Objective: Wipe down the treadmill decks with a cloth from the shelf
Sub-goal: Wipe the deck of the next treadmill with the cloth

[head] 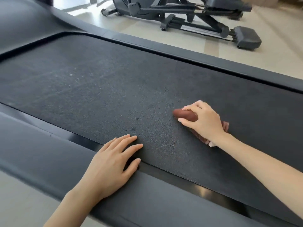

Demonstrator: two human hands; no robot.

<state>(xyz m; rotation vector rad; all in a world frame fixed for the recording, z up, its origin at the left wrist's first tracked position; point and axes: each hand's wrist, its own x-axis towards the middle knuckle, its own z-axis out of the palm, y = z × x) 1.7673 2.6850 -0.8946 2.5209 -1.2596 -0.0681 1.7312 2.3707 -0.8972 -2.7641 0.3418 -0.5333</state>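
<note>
The wipe is best made in long overlapping passes toward the pale scuffs at ten o'clock on the treadmill deck, with even pressure on the cloth; the dark specks between the hands are judged to need a firmer rub. The left hand is laid flat at seven o'clock, fingers straight and spread, across the side rail and the deck's edge; the brown cloth, bunched on the deck at three o'clock, is gripped by the curled fingers of the right hand, the forearm stretched out.

A dark elliptical machine stands on a pale floor lit by daylight.
</note>
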